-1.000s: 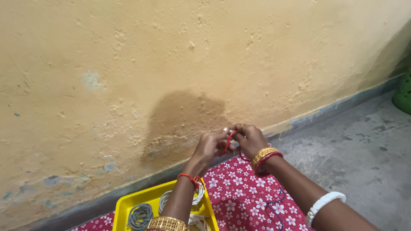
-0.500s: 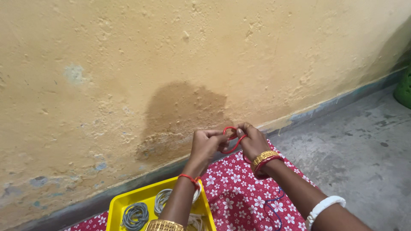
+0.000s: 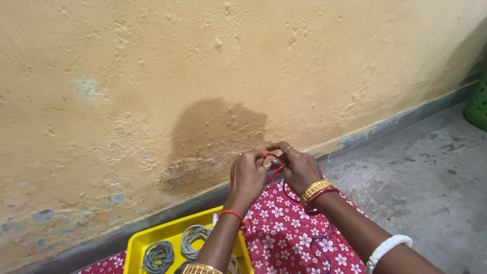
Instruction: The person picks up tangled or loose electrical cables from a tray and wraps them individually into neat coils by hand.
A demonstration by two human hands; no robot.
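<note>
A big yellow plastered wall [image 3: 203, 76] fills the view, rough and pitted, with a darker damp patch [image 3: 215, 134] low at its middle. Grey concrete floor [image 3: 431, 172] runs along its foot on the right, and there's a green object [image 3: 478, 109] just peeking in at the far right edge. Down below, a red cloth with white flowers [image 3: 284, 238] spreads out, and on it at the left sits a yellow tray [image 3: 152, 241] holding coiled bundles of grey wire [image 3: 158, 255]. Now the hands, raised together just in front of the damp patch, above the cloth. The left hand [image 3: 247, 175] has its grip pinched on a loop of thin red cord [image 3: 274, 165], fingers curled tight. The right hand [image 3: 299, 167] meets it, touching, grip also pressed onto that same red cord, which runs between the two sets of fingertips. Gold and red bangles [image 3: 317, 192] ring the right wrist, a white bangle [image 3: 388, 248] further up the forearm, and a red thread [image 3: 233, 215] circles the left wrist.
</note>
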